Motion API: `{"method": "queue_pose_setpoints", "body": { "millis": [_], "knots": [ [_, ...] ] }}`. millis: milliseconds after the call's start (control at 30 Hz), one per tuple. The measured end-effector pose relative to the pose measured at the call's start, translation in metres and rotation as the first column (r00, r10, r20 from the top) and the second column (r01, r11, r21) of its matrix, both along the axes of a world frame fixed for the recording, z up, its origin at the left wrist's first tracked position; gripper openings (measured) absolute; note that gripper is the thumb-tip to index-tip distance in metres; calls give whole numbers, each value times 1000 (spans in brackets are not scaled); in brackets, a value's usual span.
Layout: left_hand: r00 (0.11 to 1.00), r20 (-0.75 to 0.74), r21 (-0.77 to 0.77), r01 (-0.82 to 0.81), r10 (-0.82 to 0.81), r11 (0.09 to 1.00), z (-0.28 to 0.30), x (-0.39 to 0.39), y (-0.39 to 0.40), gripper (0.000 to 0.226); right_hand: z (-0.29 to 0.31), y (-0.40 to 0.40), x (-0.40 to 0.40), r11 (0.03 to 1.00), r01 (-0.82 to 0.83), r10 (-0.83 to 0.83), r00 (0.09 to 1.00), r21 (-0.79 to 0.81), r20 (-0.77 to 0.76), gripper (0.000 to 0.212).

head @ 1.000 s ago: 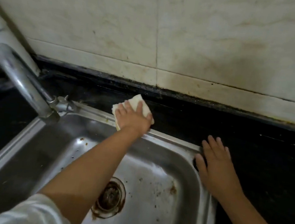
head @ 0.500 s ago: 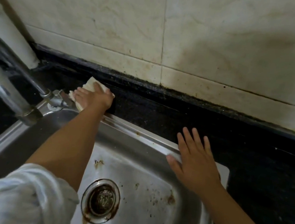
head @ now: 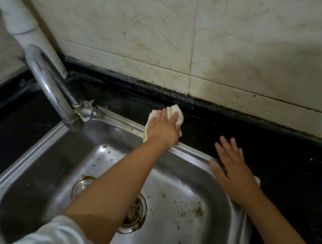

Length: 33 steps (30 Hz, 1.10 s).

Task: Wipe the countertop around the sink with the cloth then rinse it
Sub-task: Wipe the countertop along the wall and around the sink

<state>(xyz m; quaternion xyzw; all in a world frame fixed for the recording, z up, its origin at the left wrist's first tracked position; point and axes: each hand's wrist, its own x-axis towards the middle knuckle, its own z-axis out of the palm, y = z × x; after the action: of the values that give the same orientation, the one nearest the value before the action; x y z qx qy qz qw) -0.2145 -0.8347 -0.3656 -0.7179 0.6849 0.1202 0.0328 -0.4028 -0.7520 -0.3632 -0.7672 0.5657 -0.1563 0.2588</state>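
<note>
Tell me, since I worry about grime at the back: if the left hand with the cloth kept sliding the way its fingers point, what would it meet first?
Probably the raised black back edge of the dark stone countertop, then the stained cream wall tiles. The left hand presses the white cloth.

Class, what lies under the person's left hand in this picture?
A pale cloth pressed on the black countertop by the left hand; its edges show, its middle and the surface beneath are covered.

I see a dark, glossy stone countertop [head: 236, 131] framing the stainless-steel sink [head: 193, 152]. Behind the sink, a crumpled white cloth [head: 174, 113] lies on it; my right hand [head: 235, 171] rests flat at the sink's far right corner.
</note>
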Motion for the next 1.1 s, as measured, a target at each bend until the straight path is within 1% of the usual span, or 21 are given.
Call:
{"method": "queue_pose_setpoints", "body": {
  "millis": [67,167,200,267,300,400,467,500,600,633,700,733,833,867,967,1000,1033,1100],
  "knots": [
    [986,54,-25,-154,155,988,2,22,-11,49,1,0,-2,999,-13,13,1000,30,4,58],
    [909,116,-55,-397,400,916,0,62,-30,55,1,-1,-1,999,-19,18,1000,45,9,55],
    [877,94,-72,-466,472,882,-2,73,-37,59,0,-1,0,999,-16,16,1000,40,10,55],
    [818,1,-115,-572,575,812,-8,87,-49,63,-1,-3,1,999,-10,11,1000,36,-13,56],
    [801,-33,-144,-596,598,790,-11,91,-53,62,-3,-4,1,999,-8,10,999,34,-32,60],
    [782,-61,-231,-616,620,753,-17,101,-64,53,-7,-5,3,1000,-5,6,998,21,-63,87],
    [762,-65,-229,-640,645,733,-16,109,-72,52,-9,-5,3,1000,4,-4,998,11,-65,101],
    [765,-44,-213,-636,643,742,-16,111,-77,50,-10,-6,3,1000,6,-6,998,6,-66,104],
    [800,91,-101,-585,593,805,-11,104,-77,52,-9,-6,4,1000,-1,2,997,13,-77,105],
    [809,105,-69,-574,578,816,-9,100,-73,53,-9,-6,5,1000,-10,10,995,7,-104,105],
    [843,97,-22,-530,530,848,-4,92,-67,55,-10,-4,7,999,-37,31,978,-24,-207,103],
    [860,90,4,-505,502,863,-1,88,-62,55,-9,-3,9,998,-49,40,968,-29,-249,99],
    [911,90,49,-408,403,912,7,64,-48,54,-7,-3,9,999,-51,46,949,-7,-313,72],
    [928,100,46,-365,359,930,9,52,-42,54,-5,-3,9,998,-57,54,948,0,-314,71],
    [973,81,56,-223,218,973,7,15,-22,53,-9,-2,8,996,-89,77,938,-20,-338,90],
    [986,61,66,-157,153,985,5,2,-15,53,-7,0,7,995,-98,85,939,-24,-333,92],
    [996,35,73,-86,84,994,4,-11,-8,53,-4,2,4,995,-99,86,940,-23,-329,85],
    [999,-10,71,53,-52,996,3,-33,4,51,-2,9,-7,997,-80,72,943,-9,-326,59]
  ]
}}
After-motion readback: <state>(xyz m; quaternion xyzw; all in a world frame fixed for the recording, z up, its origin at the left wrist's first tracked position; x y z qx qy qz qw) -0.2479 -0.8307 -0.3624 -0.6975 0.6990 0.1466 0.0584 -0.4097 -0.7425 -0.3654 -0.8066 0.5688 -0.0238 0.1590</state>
